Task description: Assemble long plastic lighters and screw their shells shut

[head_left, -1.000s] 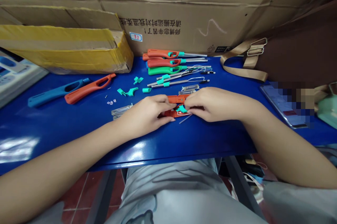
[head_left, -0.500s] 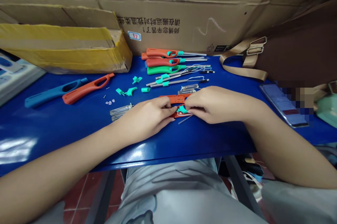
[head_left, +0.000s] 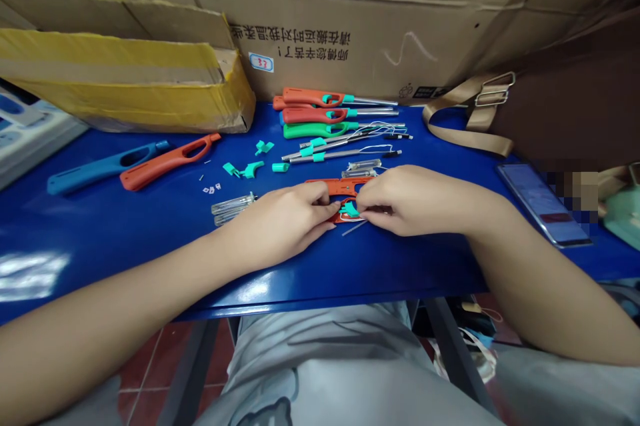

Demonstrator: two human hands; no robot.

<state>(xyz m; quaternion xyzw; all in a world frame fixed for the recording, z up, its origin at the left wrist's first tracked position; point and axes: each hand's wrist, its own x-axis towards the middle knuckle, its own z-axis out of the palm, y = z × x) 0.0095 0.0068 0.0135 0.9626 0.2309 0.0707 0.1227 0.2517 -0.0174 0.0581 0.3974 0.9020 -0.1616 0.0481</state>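
Observation:
My left hand is closed on an orange lighter shell half, pinning it near the table's front edge. In that shell sits a small teal trigger with a white wire beside it. The fingertips of my right hand pinch at the trigger's right end; the exact contact is partly hidden. Just behind lies a second orange shell half, partly covered by my right hand. A thin clear tube rests in front of the shell. Clear fuel tanks lie behind, and others by my left wrist.
Assembled lighters and metal lighter tubes with wires lie at the back. Left are blue and orange handles, plus loose teal parts. A yellow-taped box, a strap and a phone surround the area.
The camera view has shifted slightly, moving the scene a little to the right. Both hands keep nearly the same place and grip at the orange shell and teal trigger.

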